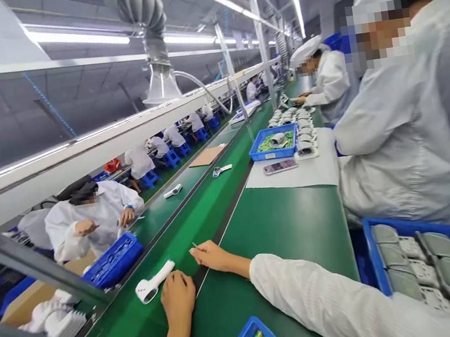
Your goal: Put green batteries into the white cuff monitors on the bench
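My left hand [178, 299] lies knuckles up on the belt, fingers loosely curled, right against the handle end of a white infrared thermometer [153, 282]. I can't tell whether it has hold of the thermometer or only touches it. My right hand [215, 257] is nearly closed, fingertips pinched on a thin sliver [194, 244] that pokes out past them; it's too small to say what it is.

The thermometer lies on its side on the green belt [283, 227], close to the dark seam [208, 268] between the belts. That's my worry: if my pinch slips, the sliver could drop into that seam and be hard to recover. A careless nudge could also send the thermometer sliding towards the metal rail [42, 272] on my left.

Near my lower arm sits a blue tray [242, 334] of green-wrapped batteries, and to its right a blue crate [373, 253] of grey parts [431, 268]. A co-worker [407, 126] sits close on my right, so an elbow could catch. Further along are another blue tray [257, 155] and a phone [280, 166] on a white sheet [293, 178]. Across the belt, another co-worker [89, 215] bends over a third blue tray [114, 260].
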Motion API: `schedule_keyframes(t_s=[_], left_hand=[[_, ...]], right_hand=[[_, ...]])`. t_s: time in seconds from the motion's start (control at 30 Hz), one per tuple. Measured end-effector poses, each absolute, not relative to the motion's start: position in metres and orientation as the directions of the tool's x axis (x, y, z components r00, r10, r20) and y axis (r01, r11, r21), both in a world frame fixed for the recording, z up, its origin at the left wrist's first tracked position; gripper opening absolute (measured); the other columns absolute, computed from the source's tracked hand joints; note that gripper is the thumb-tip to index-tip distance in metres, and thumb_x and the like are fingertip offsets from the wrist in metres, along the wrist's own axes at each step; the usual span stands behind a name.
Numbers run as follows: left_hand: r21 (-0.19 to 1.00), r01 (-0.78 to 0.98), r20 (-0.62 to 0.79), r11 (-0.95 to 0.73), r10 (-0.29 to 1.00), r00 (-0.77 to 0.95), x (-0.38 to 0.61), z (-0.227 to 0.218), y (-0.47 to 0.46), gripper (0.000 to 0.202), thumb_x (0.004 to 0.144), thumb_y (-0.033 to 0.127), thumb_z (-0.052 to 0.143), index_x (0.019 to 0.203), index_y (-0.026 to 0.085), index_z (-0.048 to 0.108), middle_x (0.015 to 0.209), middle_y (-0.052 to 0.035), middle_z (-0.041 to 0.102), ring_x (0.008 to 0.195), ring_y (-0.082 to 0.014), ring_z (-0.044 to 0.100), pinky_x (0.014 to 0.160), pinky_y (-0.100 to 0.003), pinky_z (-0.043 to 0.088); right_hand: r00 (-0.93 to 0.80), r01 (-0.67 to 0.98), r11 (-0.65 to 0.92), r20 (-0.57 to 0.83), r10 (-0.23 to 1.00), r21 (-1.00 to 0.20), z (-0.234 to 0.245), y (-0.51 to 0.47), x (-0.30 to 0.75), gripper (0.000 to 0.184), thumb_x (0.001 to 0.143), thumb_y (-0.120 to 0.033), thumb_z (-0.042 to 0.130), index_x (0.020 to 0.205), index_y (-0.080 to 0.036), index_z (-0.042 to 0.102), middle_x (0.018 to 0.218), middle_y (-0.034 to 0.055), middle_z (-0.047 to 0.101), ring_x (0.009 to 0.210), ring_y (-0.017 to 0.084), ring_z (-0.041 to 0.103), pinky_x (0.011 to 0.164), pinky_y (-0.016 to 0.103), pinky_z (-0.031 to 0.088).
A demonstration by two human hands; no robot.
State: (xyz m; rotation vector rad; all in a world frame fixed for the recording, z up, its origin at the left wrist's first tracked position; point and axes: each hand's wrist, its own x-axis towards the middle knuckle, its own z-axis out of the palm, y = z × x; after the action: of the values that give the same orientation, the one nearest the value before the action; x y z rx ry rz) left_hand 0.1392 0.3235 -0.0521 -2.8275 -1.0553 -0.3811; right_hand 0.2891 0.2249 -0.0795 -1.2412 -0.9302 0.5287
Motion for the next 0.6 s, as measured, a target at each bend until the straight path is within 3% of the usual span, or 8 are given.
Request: schedule_keyframes(t_s=[0.13, 0.27, 0.43, 0.6], left_hand=[[0.064, 0.482, 0.285, -0.874, 0.479, 0.830, 0.141, -0.066, 0.344, 0.026, 0.104, 0.024, 0.038, 0.100, 0.020, 0.063, 0.108, -0.0107, 0.072, 0.105, -0.0282, 0.071, 0.085, -0.039, 0.052], [0.198, 0.336, 0.354, -0.921, 0.387, 0.851, 0.140, -0.074, 0.349, 0.034, 0.103, 0.029, 0.037, 0.126, 0.019, 0.060, 0.128, -0.0133, 0.072, 0.119, -0.0299, 0.070, 0.100, -0.045, 0.055], [0.310, 0.281, 0.366, -0.908, 0.387, 0.846, 0.138, -0.069, 0.338, 0.060, 0.103, 0.034, 0.038, 0.161, 0.020, 0.037, 0.151, -0.0148, 0.062, 0.122, -0.0297, 0.071, 0.097, -0.048, 0.059], [0.288, 0.283, 0.381, -0.915, 0.381, 0.843, 0.139, -0.065, 0.337, 0.064, 0.102, 0.035, 0.040, 0.164, 0.019, 0.033, 0.149, -0.0155, 0.064, 0.113, -0.0299, 0.074, 0.092, -0.047, 0.061]], right_hand=[[0.502, 0.027, 0.283, 0.258, 0.825, -0.959, -0.074, 0.222, 0.290, 0.070, 0.108, -0.072, 0.044, 0.065, -0.018, 0.057, 0.050, -0.0040, 0.043, 0.049, 0.010, 0.036, 0.053, 0.024, 0.030], [0.502, 0.055, 0.237, 0.232, 0.833, -0.970, -0.068, 0.217, 0.288, 0.071, 0.117, -0.058, 0.031, 0.067, -0.017, 0.060, 0.053, -0.0017, 0.049, 0.050, 0.011, 0.042, 0.057, 0.024, 0.037], [0.534, 0.162, 0.196, 0.253, 0.807, -0.967, -0.065, 0.213, 0.281, 0.048, 0.112, -0.037, 0.052, 0.070, -0.016, 0.064, 0.058, -0.0022, 0.055, 0.055, 0.011, 0.049, 0.060, 0.024, 0.037], [0.563, 0.248, 0.101, 0.228, 0.794, -0.964, -0.061, 0.210, 0.280, 0.029, 0.105, -0.028, 0.061, 0.080, -0.017, 0.069, 0.066, -0.0028, 0.062, 0.057, 0.010, 0.051, 0.055, 0.022, 0.035]])
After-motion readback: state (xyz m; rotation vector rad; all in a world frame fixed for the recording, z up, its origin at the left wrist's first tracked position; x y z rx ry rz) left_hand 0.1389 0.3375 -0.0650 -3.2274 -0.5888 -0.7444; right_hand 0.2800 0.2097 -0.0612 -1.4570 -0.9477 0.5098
